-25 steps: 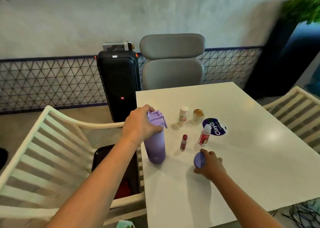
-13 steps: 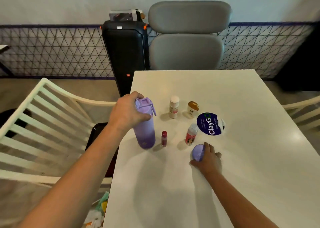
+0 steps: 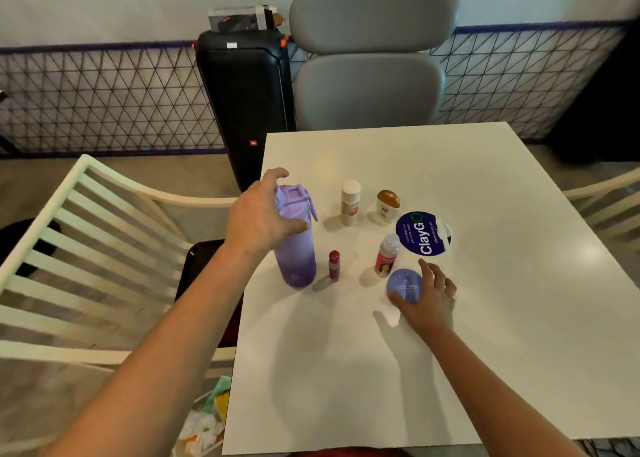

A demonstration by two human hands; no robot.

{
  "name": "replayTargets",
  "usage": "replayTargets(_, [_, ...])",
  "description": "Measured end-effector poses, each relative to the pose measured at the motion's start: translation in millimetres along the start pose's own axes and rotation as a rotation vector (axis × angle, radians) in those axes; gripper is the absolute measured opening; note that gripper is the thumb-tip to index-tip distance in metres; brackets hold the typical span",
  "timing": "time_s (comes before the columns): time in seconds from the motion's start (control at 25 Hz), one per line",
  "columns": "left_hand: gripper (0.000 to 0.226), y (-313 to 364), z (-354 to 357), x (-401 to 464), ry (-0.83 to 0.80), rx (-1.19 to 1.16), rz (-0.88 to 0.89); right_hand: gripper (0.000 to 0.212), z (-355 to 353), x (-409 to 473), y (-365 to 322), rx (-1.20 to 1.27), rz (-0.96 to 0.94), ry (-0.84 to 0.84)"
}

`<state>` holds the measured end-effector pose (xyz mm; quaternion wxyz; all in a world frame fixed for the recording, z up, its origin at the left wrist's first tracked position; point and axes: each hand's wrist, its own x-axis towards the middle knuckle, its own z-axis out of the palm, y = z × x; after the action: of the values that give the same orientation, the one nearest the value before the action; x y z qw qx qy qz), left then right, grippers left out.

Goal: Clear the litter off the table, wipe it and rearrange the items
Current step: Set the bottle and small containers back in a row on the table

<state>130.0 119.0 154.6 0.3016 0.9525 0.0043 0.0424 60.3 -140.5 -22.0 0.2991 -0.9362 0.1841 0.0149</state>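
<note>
A tall purple water bottle [image 3: 296, 248] stands upright near the left edge of the white table [image 3: 363, 380]. My left hand [image 3: 259, 217] is around its lid end; the thumb lies on the bottle front and the index finger is lifted off the lid. A round purple jar [image 3: 403, 285] lies flat, label up. My right hand [image 3: 427, 299] rests beside it with straight, spread fingers, thumb at the jar's near edge. A red lip tint [image 3: 334, 265] and a small red-labelled bottle [image 3: 386, 260] stand between the two hands.
Behind stand a white bottle [image 3: 350, 203] and a gold-capped bottle [image 3: 387, 206], next to a round blue ClayGO disc [image 3: 424, 233]. A white slatted chair [image 3: 86, 255] is on the left, a grey chair [image 3: 370, 58] and a black speaker [image 3: 246, 103] beyond. Litter [image 3: 207, 418] lies below the table's left edge.
My left hand has loosened from the purple bottle's top, fingers lifting. The purple jar, held on edge before, now lies flat and my right hand's fingers have straightened beside it.
</note>
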Motion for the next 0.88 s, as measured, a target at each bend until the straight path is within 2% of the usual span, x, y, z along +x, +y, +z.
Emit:
replayTargets(0.12, [0.093,-6,1,-7,0.035,-0.083,0.029,0.081,-17,-18,-31,0.136,-0.13,0.271])
replayTargets(0.2, [0.093,-11,5,-8,0.025,-0.164,0.038,0.066,-27,-22,-65,0.161,-0.264,0.367])
replayTargets(0.32, [0.088,-17,5,-7,0.014,-0.322,0.028,0.056,-34,-26,-126,0.167,-0.371,0.206])
replayTargets(0.44, [0.085,-23,2,-5,0.004,-0.388,0.033,0.072,-29,-23,-167,0.128,-0.411,0.02])
replayTargets(0.56, [0.081,-40,0,-4,-0.135,-0.511,0.043,0.088,-30,-11,-189,0.066,-0.433,-0.143])
replayTargets(0.64, [0.079,-59,1,-5,-0.252,-0.635,0.048,0.092,-32,-1,-197,0.111,-0.443,-0.268])
replayTargets(0.76, [0.086,-76,11,-6,-0.329,-0.554,0.062,0.091,-36,13,-203,0.236,-0.489,-0.355])
replayTargets(0.88, [0.084,-73,25,-6,-0.311,-0.554,0.029,0.083,-40,23,-206,0.279,-0.491,-0.425])
